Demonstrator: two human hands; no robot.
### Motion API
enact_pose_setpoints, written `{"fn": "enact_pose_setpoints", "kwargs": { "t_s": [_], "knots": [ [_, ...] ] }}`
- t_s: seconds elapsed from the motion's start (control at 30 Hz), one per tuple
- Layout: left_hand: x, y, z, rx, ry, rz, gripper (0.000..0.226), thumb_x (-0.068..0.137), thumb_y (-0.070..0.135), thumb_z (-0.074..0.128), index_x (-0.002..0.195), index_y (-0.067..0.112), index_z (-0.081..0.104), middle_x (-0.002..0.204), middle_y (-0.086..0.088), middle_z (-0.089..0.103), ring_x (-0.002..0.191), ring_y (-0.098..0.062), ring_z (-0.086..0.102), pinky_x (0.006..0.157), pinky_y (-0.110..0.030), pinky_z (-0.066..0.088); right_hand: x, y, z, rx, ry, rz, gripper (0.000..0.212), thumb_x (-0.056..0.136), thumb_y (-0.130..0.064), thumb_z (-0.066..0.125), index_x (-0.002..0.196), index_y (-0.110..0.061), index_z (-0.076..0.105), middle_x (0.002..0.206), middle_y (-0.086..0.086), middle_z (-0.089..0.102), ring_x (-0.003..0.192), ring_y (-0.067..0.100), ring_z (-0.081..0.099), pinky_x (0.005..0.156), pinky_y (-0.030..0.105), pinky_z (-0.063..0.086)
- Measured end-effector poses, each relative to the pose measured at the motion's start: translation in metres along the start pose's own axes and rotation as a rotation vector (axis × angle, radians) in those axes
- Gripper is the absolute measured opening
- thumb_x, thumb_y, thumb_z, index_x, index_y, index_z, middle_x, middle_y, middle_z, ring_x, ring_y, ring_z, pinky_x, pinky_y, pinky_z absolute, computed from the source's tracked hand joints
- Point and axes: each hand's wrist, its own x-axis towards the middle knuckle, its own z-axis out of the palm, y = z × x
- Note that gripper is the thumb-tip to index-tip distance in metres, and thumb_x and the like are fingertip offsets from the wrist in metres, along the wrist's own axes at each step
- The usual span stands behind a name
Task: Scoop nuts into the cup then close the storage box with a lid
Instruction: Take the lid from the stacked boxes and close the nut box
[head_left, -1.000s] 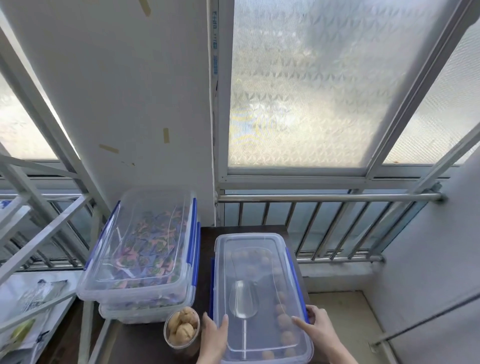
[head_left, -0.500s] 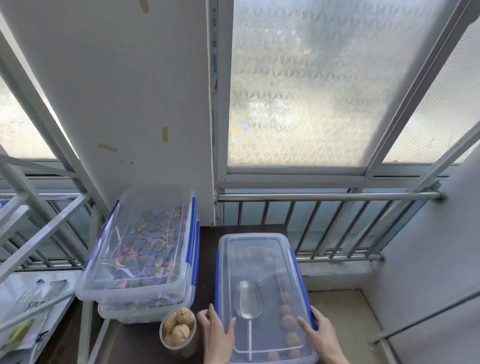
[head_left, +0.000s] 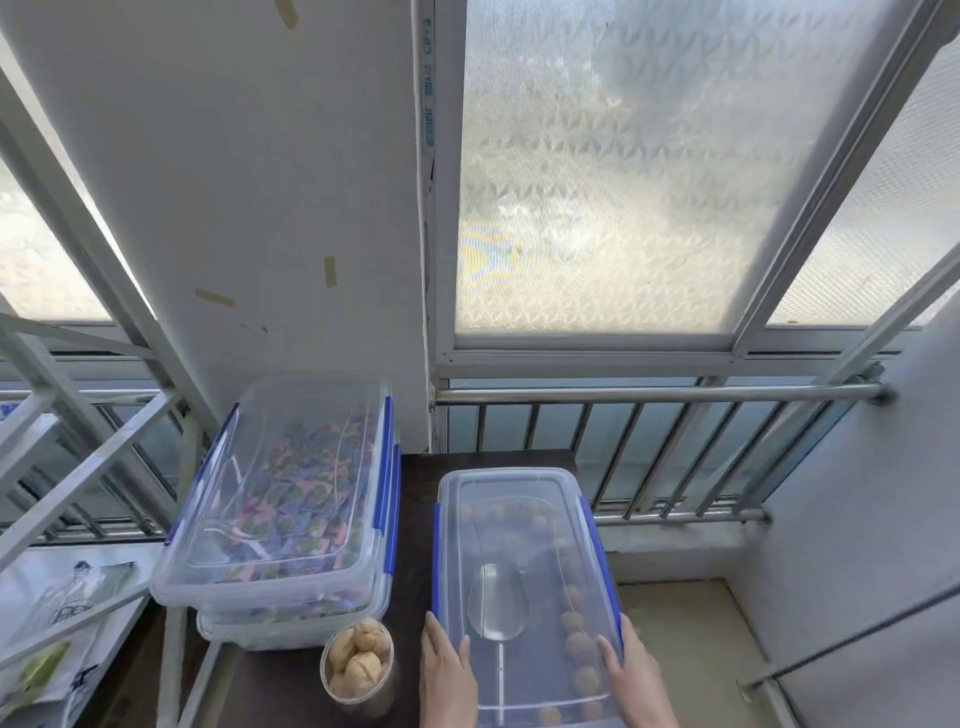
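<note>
A frosted window (head_left: 597, 171) and a metal railing (head_left: 649, 447) fill the upper view above a dark desk (head_left: 410, 545). On the desk's left side two clear storage boxes with blue clips are stacked (head_left: 280, 514), holding colourful wrapped pieces. To their right stands the nut storage box (head_left: 524, 597), its clear lid (head_left: 519, 499) lying on top, with round nuts (head_left: 574, 621) along the right side inside and a transparent scoop (head_left: 496, 608) resting within. The left hand (head_left: 447, 675) lies flat, fingers extended, against the lid's near left edge; the right hand (head_left: 631, 675) presses the near right edge, fingers curved over the rim by the blue clip. Just left of the left hand stands the cup (head_left: 358, 670), filled with nuts and untouched.
</note>
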Motion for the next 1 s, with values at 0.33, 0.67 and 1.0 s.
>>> {"fn": "enact_pose_setpoints", "kwargs": {
  "t_s": [0.33,0.67,1.0],
  "knots": [
    [0.017,-0.020,0.014,0.244,-0.023,0.261,0.079,0.100,0.046,0.000,0.109,-0.015,0.049,0.085,-0.035,0.070,0.060,-0.038,0.073,0.038,-0.033,0.053,0.000,0.001,0.006,-0.038,-0.013,0.020,0.051,0.095,-0.022,0.049,0.143,-0.011,0.033,0.140,0.013,0.050,0.123,0.029,0.053,0.096,0.033,0.041],
    [0.024,-0.021,0.018,0.311,-0.004,0.279,0.075,0.101,0.042,0.000,0.111,-0.015,0.047,0.091,-0.035,0.070,0.062,-0.038,0.074,0.040,-0.031,0.055,-0.001,0.004,0.007,-0.054,-0.021,0.041,0.049,0.093,-0.031,0.048,0.139,-0.024,0.036,0.133,0.007,0.057,0.117,0.029,0.057,0.095,0.037,0.044],
    [0.007,-0.005,0.001,0.205,-0.101,0.128,0.068,0.094,0.017,0.059,0.145,-0.009,0.022,0.152,-0.026,0.030,0.131,-0.036,0.048,0.101,-0.038,0.047,-0.001,0.005,0.006,-0.066,-0.045,0.058,0.048,0.092,-0.034,0.047,0.138,-0.024,0.036,0.132,0.005,0.057,0.117,0.027,0.057,0.094,0.036,0.043]
  ]
}}
